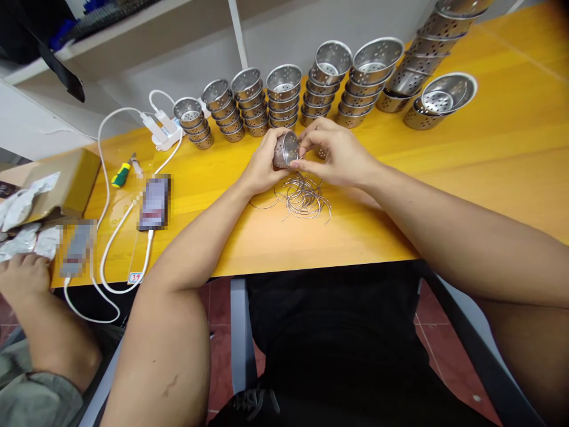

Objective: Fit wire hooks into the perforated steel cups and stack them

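My left hand [262, 161] is wrapped round a small perforated metal cup [281, 153], tilted so its mouth faces right. At the cup's rim, my right hand [331, 151] pinches with thumb and fingers; a thin metal wire seems to be between them, partly hidden by the fingertips. Just below both hands lies a loose heap of curved metal wires [306, 198] on the yellow table [338, 243]. Behind the hands stand several stacks of perforated metal cups [284, 89] in a row.
At the right, a tall leaning stack of cups [427, 53] stands by two more cups [448, 95]. To the left are a phone [154, 203] on a white cable, a screwdriver [121, 175], a power strip [166, 135] and a cardboard box [66, 184]. Another person's hand [24, 279] rests far left.
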The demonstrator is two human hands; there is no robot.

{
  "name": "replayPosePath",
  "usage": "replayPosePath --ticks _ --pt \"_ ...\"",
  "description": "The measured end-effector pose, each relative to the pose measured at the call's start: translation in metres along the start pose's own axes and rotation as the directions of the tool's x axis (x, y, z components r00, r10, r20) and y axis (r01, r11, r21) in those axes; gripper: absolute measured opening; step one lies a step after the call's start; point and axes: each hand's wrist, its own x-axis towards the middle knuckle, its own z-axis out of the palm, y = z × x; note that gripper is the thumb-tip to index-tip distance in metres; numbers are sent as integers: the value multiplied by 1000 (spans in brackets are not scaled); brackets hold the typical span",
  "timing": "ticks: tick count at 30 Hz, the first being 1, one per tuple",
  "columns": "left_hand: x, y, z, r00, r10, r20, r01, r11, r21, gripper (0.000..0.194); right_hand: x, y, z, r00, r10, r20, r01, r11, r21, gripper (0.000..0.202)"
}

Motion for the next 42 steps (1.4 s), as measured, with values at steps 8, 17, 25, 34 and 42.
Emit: replayPosePath --ticks 8,17,25,34,42 --pt "4 -7 -6 992 -54 -115 55 998 6 116 5 8 -10 979 135 -154 -129 991 45 91" --pt "-3 -60 -27 917 -287 -276 306 952 25 110 -7 1 -24 991 -62 120 59 998 24 65" --pt "-6 -72 -28 890 -388 -239 399 917 -2 106 -7 16 -10 940 -191 283 189 981 37 45" --pt "-7 -84 -25 903 -363 -229 374 927 8 128 -7 3 -25 981 -23 195 30 999 -35 47" --pt "0 -48 -29 912 -261 -316 271 962 -13 117 -7 31 -57 971 222 91 -171 905 -388 58"
